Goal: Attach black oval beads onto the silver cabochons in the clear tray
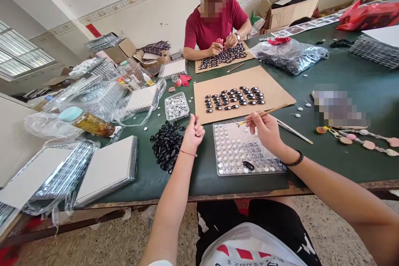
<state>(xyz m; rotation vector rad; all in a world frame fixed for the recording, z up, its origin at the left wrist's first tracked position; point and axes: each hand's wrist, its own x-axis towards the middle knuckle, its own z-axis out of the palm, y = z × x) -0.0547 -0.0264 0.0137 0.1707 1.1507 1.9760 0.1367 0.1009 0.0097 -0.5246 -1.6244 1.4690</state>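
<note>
My right hand [265, 129] grips a thin wooden stick [264, 114] like a pencil, its tip over the far edge of a clear plastic tray [246, 149] filled with small silver studs. One black oval piece [248, 166] lies on the tray's near part. My left hand [193, 134] is closed, fingers pinched, hovering between the tray and a heap of black oval pieces [165, 144]; what it pinches is too small to tell. Beyond the tray lies a brown cardboard sheet [274, 87] with rows of finished black pieces [233, 98].
A person in a red shirt [212, 25] works across the green table [343, 83] over another cardboard [222, 57]. A small clear box of studs [176, 106], a glue bottle [89, 122], stacked trays in plastic [52, 174] and bags stand to the left. Tools lie at right.
</note>
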